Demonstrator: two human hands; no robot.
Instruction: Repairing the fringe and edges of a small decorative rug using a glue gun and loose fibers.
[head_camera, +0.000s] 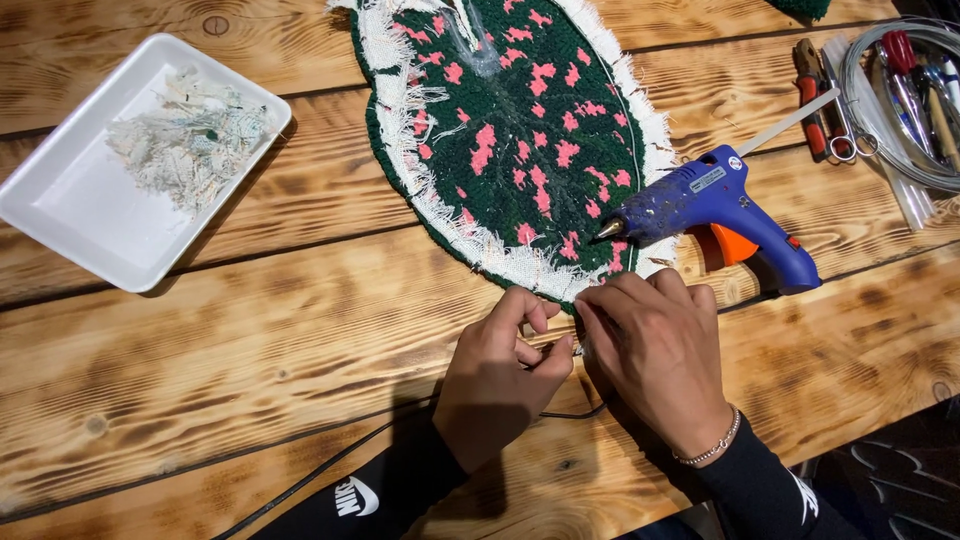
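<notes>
A: Rug piece (510, 140), green with pink flecks, lies on the table (250, 350); your left hand (500, 375) and right hand (655, 350) pinch its near fringed edge.

B: Glue gun (715, 215) rests beside your fingers (535, 310); its nozzle could burn them.

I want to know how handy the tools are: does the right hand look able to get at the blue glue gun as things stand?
Probably yes: the glue gun rests just beyond the right hand, with nothing between them, though that hand is pressing the rug's fringed edge.
</notes>
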